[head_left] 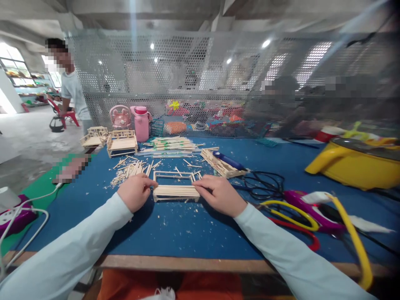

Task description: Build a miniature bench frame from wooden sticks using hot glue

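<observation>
A small bench-like frame made of wooden sticks [176, 191] stands on the blue tabletop in front of me. Several sticks lie side by side across its front part. My left hand [135, 191] pinches the frame's left end between thumb and fingers. At the opposite end, my right hand [220, 193] has its fingertips closed on the frame. Just behind my left hand is a pile of loose short sticks [133, 170]. A blue glue gun [229, 160] rests on a stick-filled tray [218, 163] beyond my right hand.
Two finished stick models [121, 142] stand back left, near a pink flask [141, 125]. Bagged sticks [171, 144] lie behind. On the right are black cables [265, 182], a purple power strip [315, 210], yellow-handled scissors [293, 208] and a yellow pot [359, 162]. A person [71, 87] stands far left.
</observation>
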### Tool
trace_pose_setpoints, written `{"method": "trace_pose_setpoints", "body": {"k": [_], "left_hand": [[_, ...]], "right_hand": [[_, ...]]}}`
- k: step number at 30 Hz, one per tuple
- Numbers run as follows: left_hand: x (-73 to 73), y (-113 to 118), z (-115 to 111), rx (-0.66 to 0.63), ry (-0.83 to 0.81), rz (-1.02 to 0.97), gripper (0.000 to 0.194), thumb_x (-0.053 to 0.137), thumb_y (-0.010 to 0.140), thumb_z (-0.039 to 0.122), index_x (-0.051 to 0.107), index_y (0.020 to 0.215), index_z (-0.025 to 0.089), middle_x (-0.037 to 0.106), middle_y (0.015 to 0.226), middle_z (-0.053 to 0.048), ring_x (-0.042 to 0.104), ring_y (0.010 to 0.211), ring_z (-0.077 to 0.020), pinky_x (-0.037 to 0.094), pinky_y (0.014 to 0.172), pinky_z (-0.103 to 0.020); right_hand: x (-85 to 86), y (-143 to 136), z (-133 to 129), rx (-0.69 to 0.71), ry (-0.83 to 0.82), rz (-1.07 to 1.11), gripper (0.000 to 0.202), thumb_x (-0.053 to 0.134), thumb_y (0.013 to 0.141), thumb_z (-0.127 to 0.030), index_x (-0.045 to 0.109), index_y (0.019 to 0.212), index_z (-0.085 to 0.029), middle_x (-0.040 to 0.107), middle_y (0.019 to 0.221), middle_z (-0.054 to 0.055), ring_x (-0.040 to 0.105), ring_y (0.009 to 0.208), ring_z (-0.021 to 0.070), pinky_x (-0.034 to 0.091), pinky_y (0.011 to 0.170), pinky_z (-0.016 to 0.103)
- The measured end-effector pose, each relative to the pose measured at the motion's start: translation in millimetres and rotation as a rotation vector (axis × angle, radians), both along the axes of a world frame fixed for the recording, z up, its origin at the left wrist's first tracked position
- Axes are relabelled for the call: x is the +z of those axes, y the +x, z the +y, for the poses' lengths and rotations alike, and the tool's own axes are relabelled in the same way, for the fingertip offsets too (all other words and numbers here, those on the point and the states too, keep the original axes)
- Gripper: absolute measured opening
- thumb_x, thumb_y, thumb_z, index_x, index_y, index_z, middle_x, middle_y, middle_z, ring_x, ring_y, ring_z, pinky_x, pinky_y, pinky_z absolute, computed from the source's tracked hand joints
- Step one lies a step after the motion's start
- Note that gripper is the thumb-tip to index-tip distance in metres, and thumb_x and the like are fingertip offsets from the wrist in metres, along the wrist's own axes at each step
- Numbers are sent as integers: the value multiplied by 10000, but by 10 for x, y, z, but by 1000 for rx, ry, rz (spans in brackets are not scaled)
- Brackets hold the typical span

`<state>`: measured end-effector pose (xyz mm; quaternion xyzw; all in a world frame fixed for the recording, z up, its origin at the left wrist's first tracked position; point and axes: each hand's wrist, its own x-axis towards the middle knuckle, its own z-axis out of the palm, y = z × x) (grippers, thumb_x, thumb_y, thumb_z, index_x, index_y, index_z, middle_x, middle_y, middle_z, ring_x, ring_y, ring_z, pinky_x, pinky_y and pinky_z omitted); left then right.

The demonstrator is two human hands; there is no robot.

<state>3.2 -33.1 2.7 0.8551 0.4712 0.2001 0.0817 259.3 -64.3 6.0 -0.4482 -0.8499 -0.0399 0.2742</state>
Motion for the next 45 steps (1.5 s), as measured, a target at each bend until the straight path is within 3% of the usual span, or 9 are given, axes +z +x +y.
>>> {"method": "trace_pose_setpoints", "body": {"k": [10, 14, 19, 24, 28, 31, 35, 39, 45], "left_hand": [[-9, 17, -49, 11, 30, -3, 379, 407, 682, 76, 674, 912, 216, 591, 828, -41, 573, 728, -153, 453, 694, -264], [-21, 76, -101, 33, 238, -56, 359, 422, 747, 132, 588, 1065, 146, 590, 961, -92, 552, 898, -195, 445, 819, -318], [-74, 324, -279, -89, 418, 75, 393, 432, 838, 332, 469, 1204, 193, 520, 1238, -113, 389, 1193, -300, 143, 986, -627], [-177, 474, -357, -165, 424, 125, 292, 383, 874, 239, 531, 1124, 212, 582, 1166, -107, 379, 1218, -294, -31, 942, -699], [-206, 480, -328, -183, 388, 136, 322, 362, 857, 112, 556, 1088, 223, 596, 1146, -95, 489, 1126, -259, -16, 968, -673], [-165, 446, -286, -161, 333, 82, 292, 378, 861, 172, 559, 1079, 240, 605, 1140, -65, 532, 1073, -236, 38, 991, -648], [-50, 228, -191, 110, 224, -91, 319, 373, 847, 248, 571, 1089, 187, 614, 1116, -84, 543, 1041, -209, 357, 946, -428], [1, -32, -208, 327, 82, -29, 312, 420, 759, 193, 642, 978, 198, 663, 996, -57, 585, 942, -215, 427, 812, -323], [-80, 5, -374, 254, -10, -2, 318, 455, 792, 353, 616, 1021, 205, 681, 906, -41, 593, 896, -206, 402, 796, -312]], "right_hand": [[35, 50, -38, 1, -39, 70, 291, 425, 695, -105, 606, 919, -141, 563, 661, 30, 511, 609, 148, 394, 578, 262], [76, 99, -60, -68, -52, 191, 289, 403, 671, -103, 515, 935, -145, 452, 601, -27, 416, 509, 114, 342, 515, 240], [63, 99, -55, -67, -103, 196, 280, 428, 674, -111, 558, 919, -147, 458, 622, -17, 428, 548, 119, 354, 539, 239], [10, 28, -71, -27, -168, 2, 392, 584, 703, -306, 601, 1056, -137, 574, 799, 61, 525, 694, 159, 410, 651, 276], [-23, 22, -57, -13, -154, -60, 327, 538, 767, -341, 638, 1011, -147, 592, 788, 74, 548, 712, 163, 416, 651, 267], [-32, 20, -51, -21, -147, -67, 320, 524, 782, -338, 626, 1022, -154, 596, 792, 70, 550, 709, 161, 417, 654, 270], [-29, 6, -80, -154, -133, 4, 440, 579, 724, -364, 520, 1089, -127, 559, 699, 21, 515, 589, 144, 402, 555, 258], [-40, 16, -112, -225, -176, 90, 367, 621, 665, -377, 514, 946, -167, 481, 576, -54, 458, 468, 104, 364, 465, 225], [-106, 19, -113, -232, -263, 159, 278, 600, 684, -356, 600, 888, -167, 556, 546, -43, 497, 458, 102, 386, 461, 221]]}}
